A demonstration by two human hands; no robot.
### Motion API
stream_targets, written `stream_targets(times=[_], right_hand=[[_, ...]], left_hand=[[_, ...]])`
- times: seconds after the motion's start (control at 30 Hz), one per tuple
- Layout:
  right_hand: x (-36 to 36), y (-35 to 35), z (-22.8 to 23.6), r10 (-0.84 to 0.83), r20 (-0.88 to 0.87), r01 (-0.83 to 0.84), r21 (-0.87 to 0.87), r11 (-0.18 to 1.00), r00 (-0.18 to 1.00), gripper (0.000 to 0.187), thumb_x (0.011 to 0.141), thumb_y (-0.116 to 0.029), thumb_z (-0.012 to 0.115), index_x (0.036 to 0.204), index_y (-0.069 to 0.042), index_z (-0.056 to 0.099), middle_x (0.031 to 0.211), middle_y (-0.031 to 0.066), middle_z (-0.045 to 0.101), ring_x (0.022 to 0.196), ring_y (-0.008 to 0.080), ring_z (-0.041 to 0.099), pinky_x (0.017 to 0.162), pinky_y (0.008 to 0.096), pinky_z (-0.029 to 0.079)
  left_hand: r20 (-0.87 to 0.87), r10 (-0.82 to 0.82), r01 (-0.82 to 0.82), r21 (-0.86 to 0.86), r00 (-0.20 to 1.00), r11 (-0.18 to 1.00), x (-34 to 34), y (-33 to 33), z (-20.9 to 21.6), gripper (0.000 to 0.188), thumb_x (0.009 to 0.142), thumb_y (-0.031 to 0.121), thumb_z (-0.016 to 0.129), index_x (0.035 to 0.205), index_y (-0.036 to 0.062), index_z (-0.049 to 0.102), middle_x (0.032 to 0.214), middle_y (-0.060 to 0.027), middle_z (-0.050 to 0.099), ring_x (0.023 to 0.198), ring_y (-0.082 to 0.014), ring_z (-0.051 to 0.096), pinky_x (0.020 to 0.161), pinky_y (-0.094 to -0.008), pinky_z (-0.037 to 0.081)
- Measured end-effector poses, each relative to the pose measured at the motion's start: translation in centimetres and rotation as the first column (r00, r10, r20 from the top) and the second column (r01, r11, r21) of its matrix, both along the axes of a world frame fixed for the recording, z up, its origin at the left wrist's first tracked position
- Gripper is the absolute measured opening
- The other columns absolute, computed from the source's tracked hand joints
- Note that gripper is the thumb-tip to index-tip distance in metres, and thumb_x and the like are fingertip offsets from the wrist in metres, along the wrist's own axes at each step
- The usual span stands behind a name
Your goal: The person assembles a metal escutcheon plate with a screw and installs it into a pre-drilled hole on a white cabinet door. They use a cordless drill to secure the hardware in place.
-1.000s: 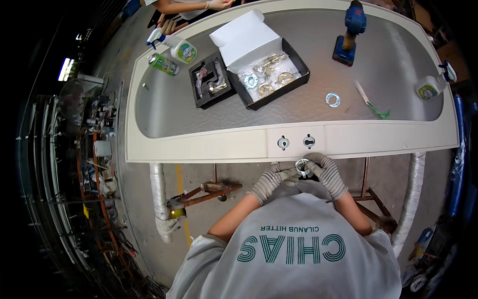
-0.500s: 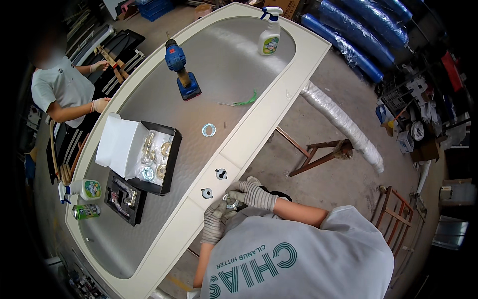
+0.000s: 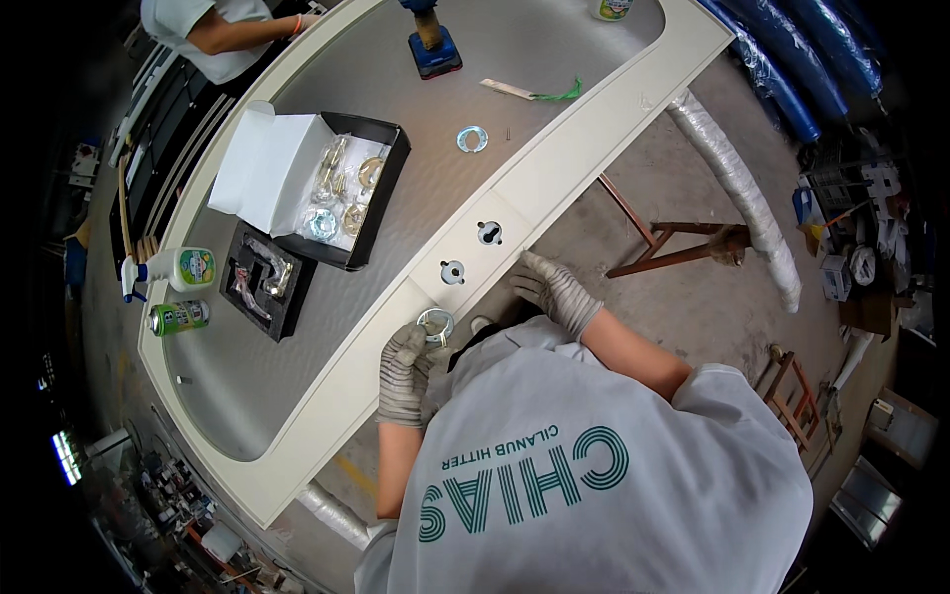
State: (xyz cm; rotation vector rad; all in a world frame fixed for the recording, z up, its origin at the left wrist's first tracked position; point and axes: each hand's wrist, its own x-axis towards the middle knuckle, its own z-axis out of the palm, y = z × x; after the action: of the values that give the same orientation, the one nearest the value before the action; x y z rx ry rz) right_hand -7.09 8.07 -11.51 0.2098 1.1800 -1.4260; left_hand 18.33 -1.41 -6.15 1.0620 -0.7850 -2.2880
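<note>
At the far left of the table (image 3: 247, 396) stand a white spray bottle (image 3: 176, 267) and a green can (image 3: 178, 317), with a small black tray (image 3: 265, 282) of metal handle parts just beside them and a larger open black box (image 3: 341, 188) of bagged fittings further in, its white lid (image 3: 259, 168) folded back. Compared with half a second ago, the view has swung so that the pale door panel runs more steeply up to the right, and the hands have come apart: then both were gathered at one spot on the panel's edge, now they work at separate places. The gloved left hand (image 3: 404, 371) holds a metal ring (image 3: 434, 324) at the edge, fingers clenched around its lower side, so the ring sits touching the cream border just below two round holes (image 3: 452, 271) (image 3: 489, 233) cut in it. A second ring (image 3: 472, 140) lies loose on the grey surface above, near a blue drill (image 3: 431, 45) and a strip with a green tail (image 3: 534, 92). The gloved right hand (image 3: 554, 289) rests spread and released on the edge just right of the holes, grasping nothing. By my reading, the ring is freed for placing while the other hand steadies the panel. Another person's arm (image 3: 247, 30) shows at the top left.
</note>
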Motion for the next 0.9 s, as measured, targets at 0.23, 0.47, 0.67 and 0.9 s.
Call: stream_targets(times=[0.23,0.47,0.67,0.9], right_hand=[[-0.8,-4.6,-2.5,-0.178,0.321,0.262,-0.241,0.934,0.93,0.036,0.086,-0.015,0.065,0.117,-0.002,0.053,0.114,0.0107,0.062,0.106,0.0228,0.062,0.097,0.0352,0.05],[-1.6,-4.1,-2.5,-0.019,0.228,0.082,-0.269,0.96,0.974,0.047,0.082,-0.022,0.071,0.122,-0.006,0.051,0.118,0.0093,0.06,0.111,0.0214,0.058,0.1,0.0378,0.046],[-2.8,-2.6,-1.5,0.219,0.052,-0.212,-0.124,0.969,0.974,0.062,0.081,-0.04,0.07,0.126,-0.004,0.049,0.123,0.0112,0.057,0.115,0.0234,0.052,0.101,0.0413,0.039],[-5.0,2.9,0.6,0.372,-0.018,-0.372,-0.051,0.927,0.928,0.047,0.088,-0.035,0.063,0.117,0.0,0.054,0.109,0.0139,0.062,0.1,0.0217,0.061,0.084,0.0344,0.051]], left_hand=[[0.046,0.148,-0.152,0.128,0.988,0.98,0.9,1.9,0.7,0.021,0.084,0.027,0.068,0.095,0.009,0.065,0.094,-0.0011,0.064,0.084,-0.0141,0.063,0.069,-0.0265,0.056],[-0.051,0.104,-0.093,0.187,0.993,0.978,-1.4,3.2,0.2,0.034,0.086,0.025,0.065,0.112,0.0039,0.06,0.102,-0.0108,0.067,0.082,-0.0181,0.067,0.066,-0.0295,0.058],[-0.066,-0.005,0.016,0.167,0.998,0.986,-6.0,2.4,-0.5,0.039,0.086,0.021,0.064,0.118,0.0008,0.057,0.107,-0.0099,0.065,0.089,-0.0184,0.066,0.074,-0.0293,0.057],[-0.036,-0.146,0.149,0.091,0.989,0.985,-10.4,2.5,0.7,0.041,0.083,0.014,0.065,0.12,-0.0004,0.056,0.107,-0.0086,0.064,0.095,-0.0165,0.063,0.079,-0.0277,0.055]])
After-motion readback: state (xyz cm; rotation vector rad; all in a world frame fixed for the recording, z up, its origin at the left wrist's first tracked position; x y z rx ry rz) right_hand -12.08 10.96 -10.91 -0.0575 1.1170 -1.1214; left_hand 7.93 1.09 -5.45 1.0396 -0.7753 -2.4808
